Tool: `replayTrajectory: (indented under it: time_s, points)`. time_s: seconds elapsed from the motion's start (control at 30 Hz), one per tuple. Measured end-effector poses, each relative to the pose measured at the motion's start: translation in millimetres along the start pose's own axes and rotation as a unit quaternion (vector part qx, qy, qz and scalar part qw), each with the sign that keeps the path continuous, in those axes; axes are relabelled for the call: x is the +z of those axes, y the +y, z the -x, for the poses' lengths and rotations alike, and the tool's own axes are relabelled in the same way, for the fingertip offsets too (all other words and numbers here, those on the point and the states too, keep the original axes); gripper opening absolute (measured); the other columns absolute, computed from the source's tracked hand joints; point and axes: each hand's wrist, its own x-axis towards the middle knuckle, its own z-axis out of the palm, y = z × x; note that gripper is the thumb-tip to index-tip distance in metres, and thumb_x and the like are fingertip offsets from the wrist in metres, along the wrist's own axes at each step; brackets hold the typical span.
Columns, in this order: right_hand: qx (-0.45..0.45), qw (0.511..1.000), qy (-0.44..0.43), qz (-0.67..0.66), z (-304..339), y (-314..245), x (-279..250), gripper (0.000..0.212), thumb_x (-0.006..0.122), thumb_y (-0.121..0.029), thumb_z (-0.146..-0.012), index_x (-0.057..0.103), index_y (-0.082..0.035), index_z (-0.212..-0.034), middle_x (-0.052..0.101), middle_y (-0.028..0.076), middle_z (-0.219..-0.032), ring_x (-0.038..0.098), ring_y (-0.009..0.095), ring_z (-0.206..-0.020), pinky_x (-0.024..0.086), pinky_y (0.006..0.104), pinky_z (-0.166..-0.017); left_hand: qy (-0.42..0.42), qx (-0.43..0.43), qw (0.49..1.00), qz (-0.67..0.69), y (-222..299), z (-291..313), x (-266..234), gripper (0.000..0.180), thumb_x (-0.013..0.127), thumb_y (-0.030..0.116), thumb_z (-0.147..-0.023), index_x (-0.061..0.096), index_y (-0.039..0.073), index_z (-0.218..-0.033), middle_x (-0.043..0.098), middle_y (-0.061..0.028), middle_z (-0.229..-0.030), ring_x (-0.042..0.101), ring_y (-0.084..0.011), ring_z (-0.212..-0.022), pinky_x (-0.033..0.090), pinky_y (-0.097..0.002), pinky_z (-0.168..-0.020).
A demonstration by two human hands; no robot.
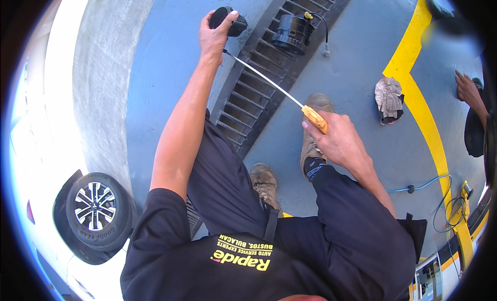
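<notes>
My left hand (213,39) reaches forward with its fingers wrapped round a dark, round-faced part (237,27), probably plastic. My right hand (336,138), nearer my knees, is closed on the yellow-orange handle of a long screwdriver (279,88). Its thin metal shaft points forward and left, and the dark tip ends close by my left wrist; whether it touches anything I cannot tell. A black cylindrical housing (291,34) lies on the floor grate ahead, with a yellow fitting and a short dark cable ending in a grey plug (325,51).
A metal drain grate (248,101) crosses the blue-grey floor by my shoes. A crumpled rag (388,96) lies near a yellow floor line (425,109). Another person's hand (468,91) shows far right, above a blue hose (424,184). A white car's wheel (96,208) stands left.
</notes>
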Motion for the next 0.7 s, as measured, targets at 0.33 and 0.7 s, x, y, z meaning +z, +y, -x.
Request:
replayTrajectory:
  time_s: [0.33, 0.7]
  points:
    - [-0.007, 1.000, 0.010, 0.007, -3, 0, 1, 0.044, 0.068, -0.036, -0.103, 0.066, 0.005, -0.087, 0.068, 0.028, -0.073, 0.069, 0.046, -0.071, 0.054, 0.0542, -0.071, -0.053, 0.042, 0.998, -0.016, -3, 6, 12, 0.095, 0.096, 0.045, -0.072, 0.056, -0.003, -0.143, 0.064, -0.0141, -0.128, 0.064, -0.0215, -0.118, 0.051, -0.0344, -0.104]
    - [0.004, 1.000, 0.004, -0.007, -4, 1, 0, 0.043, 0.067, -0.036, -0.102, 0.066, 0.004, -0.086, 0.068, 0.027, -0.073, 0.068, 0.045, -0.070, 0.053, 0.0544, -0.071, -0.032, 0.036, 0.999, -0.018, -7, 3, 12, 0.097, 0.097, 0.045, -0.071, 0.055, -0.004, -0.143, 0.063, -0.0144, -0.129, 0.063, -0.0224, -0.118, 0.052, -0.0343, -0.103]
